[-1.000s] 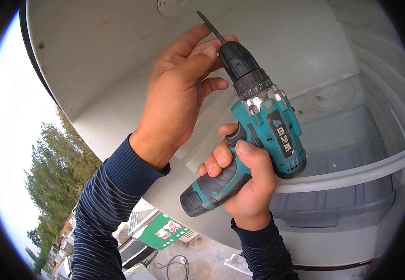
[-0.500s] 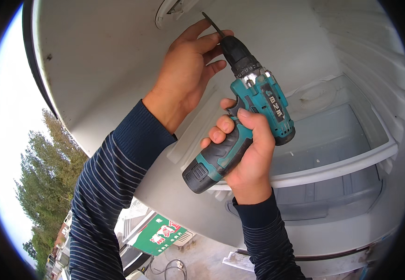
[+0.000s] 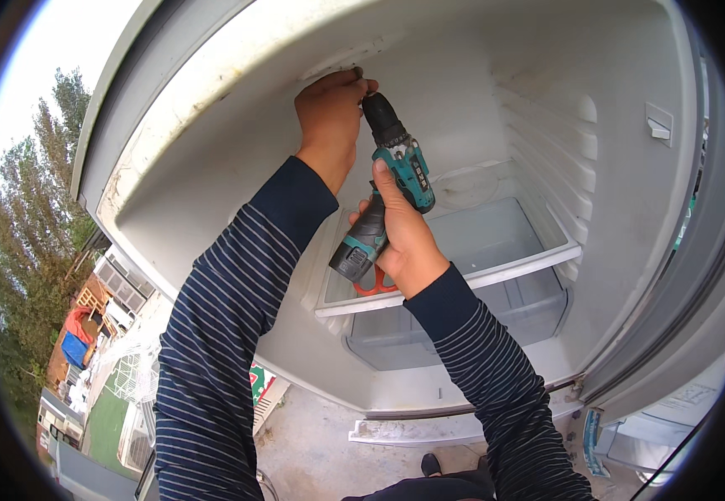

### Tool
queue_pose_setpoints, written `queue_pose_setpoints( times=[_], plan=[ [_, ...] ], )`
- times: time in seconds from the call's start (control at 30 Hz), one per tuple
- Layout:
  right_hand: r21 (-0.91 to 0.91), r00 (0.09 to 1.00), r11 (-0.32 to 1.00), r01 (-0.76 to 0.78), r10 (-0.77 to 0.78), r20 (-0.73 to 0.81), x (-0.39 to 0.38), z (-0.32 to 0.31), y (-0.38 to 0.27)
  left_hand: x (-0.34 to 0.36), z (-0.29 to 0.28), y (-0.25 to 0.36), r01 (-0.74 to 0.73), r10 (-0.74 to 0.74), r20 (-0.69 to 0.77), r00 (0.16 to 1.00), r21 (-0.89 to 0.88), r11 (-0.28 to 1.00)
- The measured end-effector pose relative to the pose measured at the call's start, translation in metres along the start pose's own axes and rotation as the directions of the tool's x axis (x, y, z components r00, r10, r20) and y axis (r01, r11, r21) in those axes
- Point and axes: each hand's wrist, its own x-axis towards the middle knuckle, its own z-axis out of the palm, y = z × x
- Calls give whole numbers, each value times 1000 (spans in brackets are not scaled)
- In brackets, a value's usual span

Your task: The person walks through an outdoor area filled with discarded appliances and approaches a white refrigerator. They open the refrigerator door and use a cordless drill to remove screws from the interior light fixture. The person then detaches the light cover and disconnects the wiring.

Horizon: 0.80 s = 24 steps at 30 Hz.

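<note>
Two hands are up above the white-framed refrigerator shelf (image 3: pixel 496 272): the right hand (image 3: pixel 408 234) clasps the cordless drill (image 3: pixel 413 177) by its handle; the left hand (image 3: pixel 329 117) curls beside the chuck (image 3: pixel 382 114), its hold unclear. An accidental trigger squeeze could nip those fingers; dropping the battery (image 3: pixel 357 257) could knock the shelf's front edge. Room opens above the shelf's right half.

The shelf (image 3: pixel 513 265) lies behind the drill (image 3: pixel 413 175), above the bin (image 3: pixel 389 343).
</note>
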Motion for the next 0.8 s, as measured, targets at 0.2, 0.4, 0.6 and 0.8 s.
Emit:
queue_pose_setpoints(
  times=[0.2,0.4,0.6,0.8],
  plan=[
    [-277,998,959,-54,43,-44,-4,-2,-28,5,4,-5,-49,46,-47,998,-61,997],
    [-266,985,948,-172,173,-21,-5,2,-33,4,11,-8,-34,22,-74,997,-172,985],
    [-249,974,943,-222,226,-12,-4,2,-29,8,6,-9,-45,37,-42,998,-218,975],
    [-258,971,937,-237,233,-43,-4,4,-33,9,2,-2,-12,7,-27,1000,-210,978]
  ],
)
